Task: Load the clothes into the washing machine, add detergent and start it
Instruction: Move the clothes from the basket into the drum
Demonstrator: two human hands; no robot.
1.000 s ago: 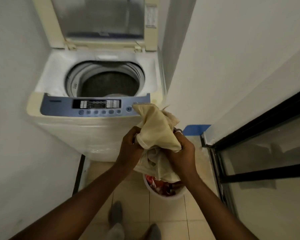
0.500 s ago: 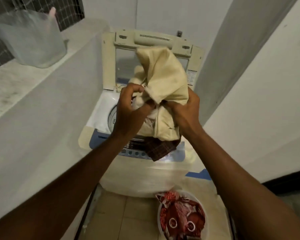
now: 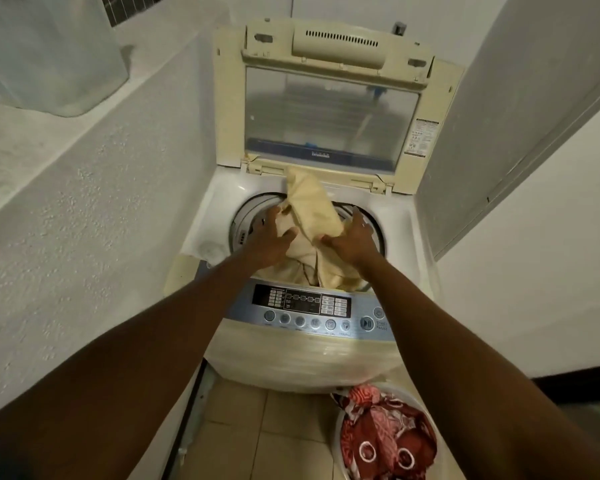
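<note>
The top-loading washing machine (image 3: 402, 233) stands with its lid (image 3: 329, 112) raised. A bundle of cream cloth (image 3: 314, 211) fills the mouth of the drum (image 3: 243, 216), one fold sticking up. My left hand (image 3: 269, 239) grips the bundle's left side, fingers spread over the drum. My right hand (image 3: 354, 237) holds its right side, thumb pressed into the cloth. A dark checked piece shows low in the bundle. The blue control panel (image 3: 309, 311) with its start/pause button (image 3: 367, 322) lies under my forearms. No detergent is in view.
A white basket (image 3: 336, 441) with red patterned clothes (image 3: 385, 434) sits on the tiled floor at the machine's front right. A rough white ledge (image 3: 84, 174) runs along the left with a translucent bin (image 3: 49, 53) on top. A white wall closes the right side.
Both hands lifted the cream bundle out of the basket, up past the panel, and lowered it into the drum opening. The view rose and moved closer to the machine.
</note>
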